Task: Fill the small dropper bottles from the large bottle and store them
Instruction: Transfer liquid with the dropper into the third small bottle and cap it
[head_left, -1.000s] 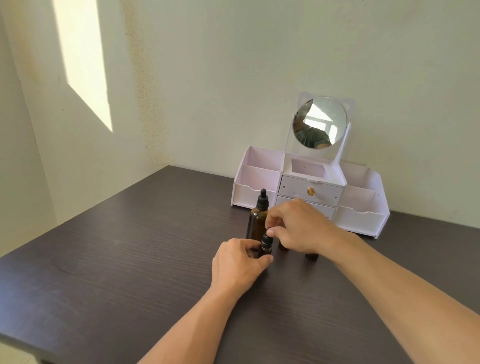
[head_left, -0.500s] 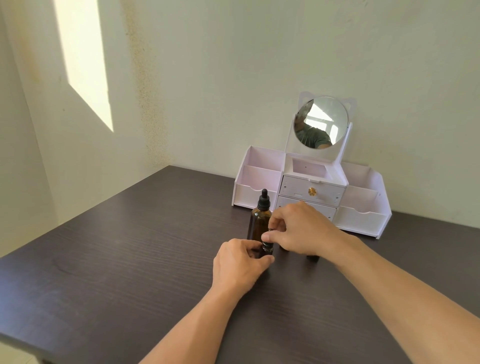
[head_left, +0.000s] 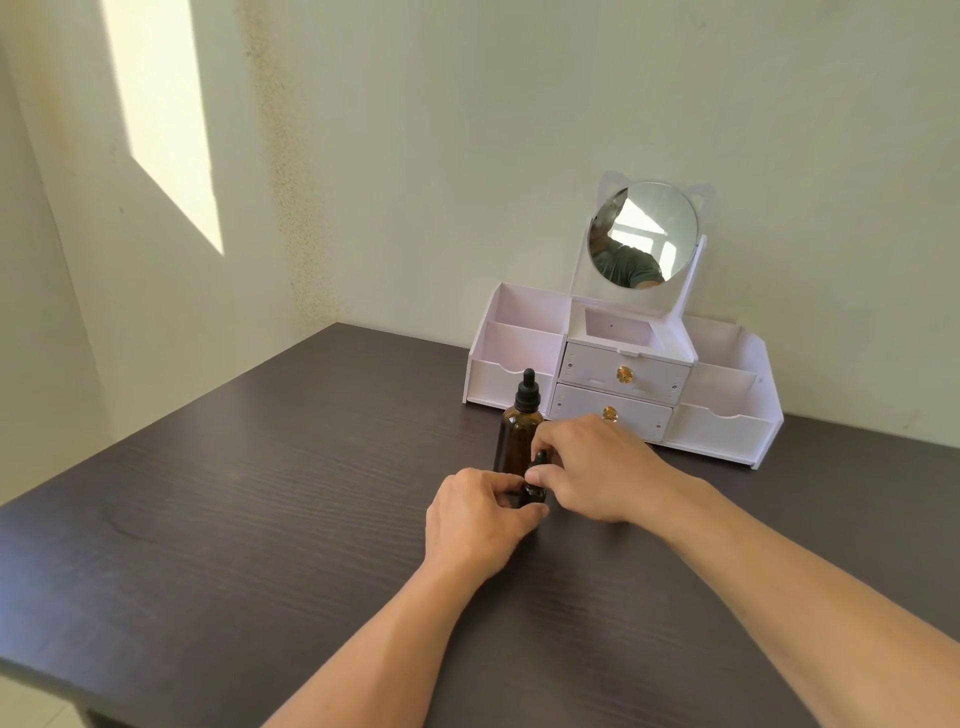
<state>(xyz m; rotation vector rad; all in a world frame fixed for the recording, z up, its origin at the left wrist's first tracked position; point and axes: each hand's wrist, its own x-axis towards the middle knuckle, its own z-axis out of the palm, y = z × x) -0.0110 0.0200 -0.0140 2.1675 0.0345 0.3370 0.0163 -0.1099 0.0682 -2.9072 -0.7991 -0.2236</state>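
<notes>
Your left hand (head_left: 480, 517) grips the small amber glass dropper bottle (head_left: 535, 491) on the dark wood-grain bench (head_left: 260, 493) while your right hand (head_left: 592, 467) pinches its black cap (tall amber dropper bottle (head_left: 517, 436) stands just behind).

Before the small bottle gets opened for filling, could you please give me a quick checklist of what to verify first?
1. Left hand grips the small bottle at its base: ok.
2. Right hand pinches its cap: ok.
3. Small bottle upright on the table: ok.
4. Large bottle upright, capped, close behind: ok.
5. Cap already loosened: cannot tell.
6. Organizer compartments free for storing: ok.
</notes>
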